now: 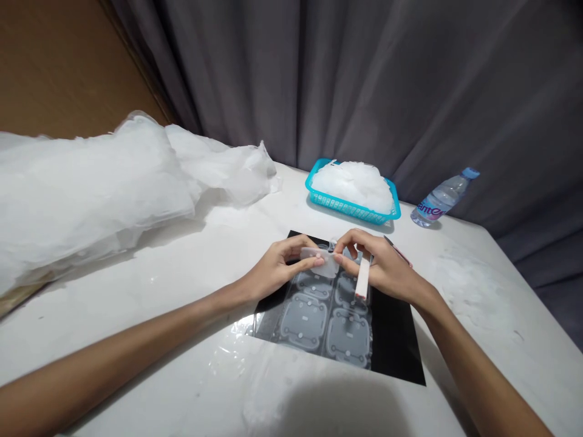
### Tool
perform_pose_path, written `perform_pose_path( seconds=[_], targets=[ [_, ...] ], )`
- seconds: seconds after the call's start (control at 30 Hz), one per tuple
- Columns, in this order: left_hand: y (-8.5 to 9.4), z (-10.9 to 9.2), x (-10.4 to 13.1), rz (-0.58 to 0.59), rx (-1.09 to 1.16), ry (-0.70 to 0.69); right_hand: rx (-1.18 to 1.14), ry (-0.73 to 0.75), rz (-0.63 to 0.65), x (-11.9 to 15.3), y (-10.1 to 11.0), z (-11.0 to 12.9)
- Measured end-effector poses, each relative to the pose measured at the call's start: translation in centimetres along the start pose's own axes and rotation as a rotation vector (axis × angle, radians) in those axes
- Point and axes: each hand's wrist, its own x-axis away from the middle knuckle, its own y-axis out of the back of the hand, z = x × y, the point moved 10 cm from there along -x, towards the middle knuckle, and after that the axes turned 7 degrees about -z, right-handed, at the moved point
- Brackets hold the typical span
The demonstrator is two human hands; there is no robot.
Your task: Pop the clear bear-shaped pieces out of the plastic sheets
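A small translucent white piece (325, 266) is pinched between both hands above a black sheet (395, 340). My left hand (285, 264) grips its left side with thumb and fingers. At its upper right edge, the thumb and index finger of my right hand (371, 258) are closed on it. A white strip with a reddish end (363, 278) hangs down from the right hand, tucked among the other fingers. Beneath the hands, a clear plastic sheet with rounded-square shapes (303, 321) lies on the black sheet.
Behind the hands stands a turquoise basket (353, 212) heaped with white material (353, 182). A water bottle (439, 199) is at the back right, and a thin pen-like item (397, 250) lies behind the right hand. Large white bags (91, 194) cover the left back of the table (182, 364).
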Motion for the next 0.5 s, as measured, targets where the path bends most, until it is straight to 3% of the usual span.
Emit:
perform_pose_path(
  seconds=[0.17, 0.3, 0.5],
  targets=[
    [1.5, -1.2, 0.3, -0.142, -0.146, -0.110, 0.072, -0.052, 0.045, 0.2, 0.1, -1.3],
    [0.9, -2.6, 0.8, -0.116, -0.312, -0.241, -0.020, -0.033, -0.046, -0.2, -0.2, -0.3],
    [0.5, -3.1, 1.1, -0.087, -0.317, -0.310, -0.072, 0.042, -0.059, -0.3, -1.1, 0.9]
  ],
)
